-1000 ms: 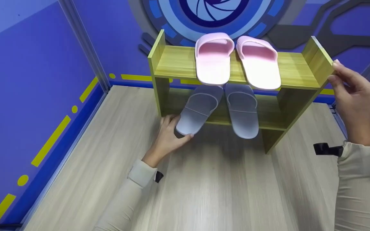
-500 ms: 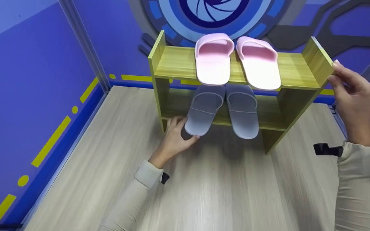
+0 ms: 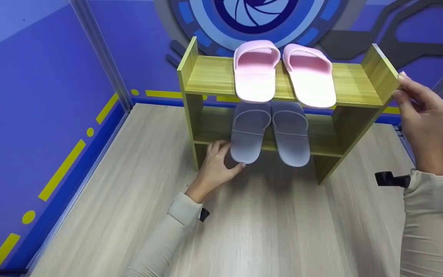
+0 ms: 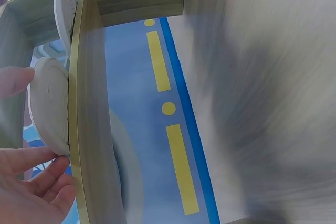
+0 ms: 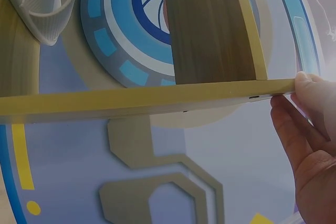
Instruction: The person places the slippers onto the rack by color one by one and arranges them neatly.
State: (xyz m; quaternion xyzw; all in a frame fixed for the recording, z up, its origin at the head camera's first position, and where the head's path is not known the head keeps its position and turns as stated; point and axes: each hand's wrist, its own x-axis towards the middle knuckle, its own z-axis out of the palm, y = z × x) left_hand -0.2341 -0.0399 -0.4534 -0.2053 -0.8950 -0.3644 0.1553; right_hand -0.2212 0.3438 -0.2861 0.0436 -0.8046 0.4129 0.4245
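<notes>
Between thumb and fingers, my left hand (image 3: 217, 167) holds the heel end of the left grey slipper (image 3: 247, 146) on the lower shelf. In the left wrist view, the thumb (image 4: 16, 80) lies at the heel's edge and the fingers (image 4: 52, 179) touch the slipper's side by the shelf board. Beside it sits the right grey slipper (image 3: 293, 150), its heel also jutting past the board. My right hand (image 3: 427, 115) pinches the upper right side panel of the wooden shoe rack (image 3: 383, 77); the right wrist view shows thumb and fingers on opposite faces of that panel (image 5: 220, 95).
Two pink slippers, the left one (image 3: 255, 82) and the right one (image 3: 315, 88), stand on the top shelf (image 3: 210, 75). Behind the rack is a blue patterned wall (image 3: 140, 46); another wall (image 3: 44, 107) runs along the left. The floor (image 3: 267, 231) is pale wood-grain.
My left hand has shifted right with the left grey slipper, turning it from slanted to nearly straight, its heel now nearer the other grey slipper. My right hand has stayed on the panel.
</notes>
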